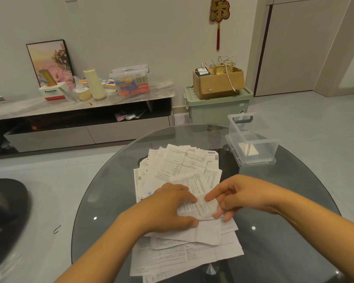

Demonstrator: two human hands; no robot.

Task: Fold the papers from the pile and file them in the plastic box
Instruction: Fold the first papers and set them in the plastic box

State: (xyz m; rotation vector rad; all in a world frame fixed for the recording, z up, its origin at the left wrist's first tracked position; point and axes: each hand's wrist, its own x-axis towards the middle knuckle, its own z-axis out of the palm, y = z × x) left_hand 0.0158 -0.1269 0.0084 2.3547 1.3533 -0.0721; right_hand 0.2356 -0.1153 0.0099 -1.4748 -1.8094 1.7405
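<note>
A spread pile of printed white papers (178,166) covers the middle of the round glass table (102,180). On top of the pile lies one folded sheet (198,203). My left hand (168,207) lies over its left part, fingers and thumb curled round its edge. My right hand (235,195) pinches its right edge, index finger pointing onto the sheet. A clear plastic box (251,137) stands open at the table's far right, and something pale and flat shows at its bottom.
A dark chair (4,203) stands at the left of the table. Behind are a low cabinet (80,117) with a lidded clear container (131,80), a green bin (217,107) and a cardboard box (217,82) on it.
</note>
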